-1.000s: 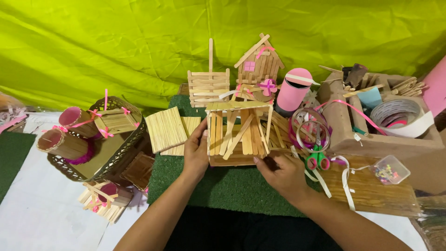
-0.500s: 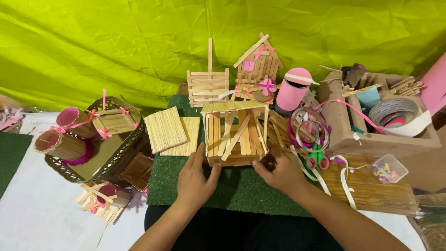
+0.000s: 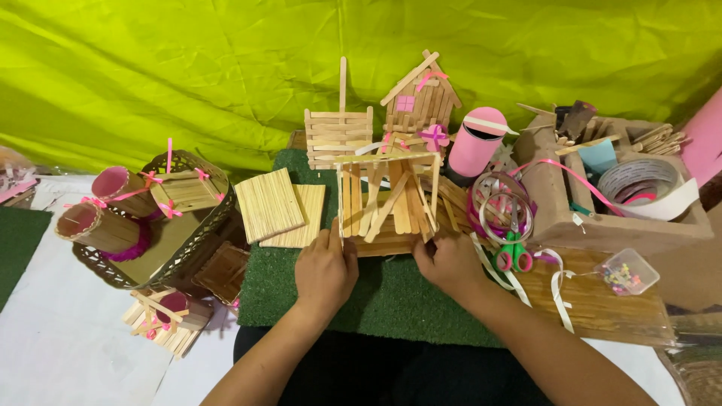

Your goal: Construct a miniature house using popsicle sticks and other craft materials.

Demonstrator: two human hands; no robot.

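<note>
both forearms are entering from the bottom edge, elbows cut off. the left hand (image 3: pixel 325 269) is curling its fingers against the near left corner of the stick frame (image 3: pixel 387 199), and the right hand (image 3: pixel 450 263) is pinching the near right corner; the fingertips are hidden behind the knuckles. the frame is standing on the green mat (image 3: pixel 391 297). behind it a small stick house (image 3: pixel 421 101) is partly blocked, and the scissors (image 3: pixel 514 252) are lying tangled in ribbon.
</note>
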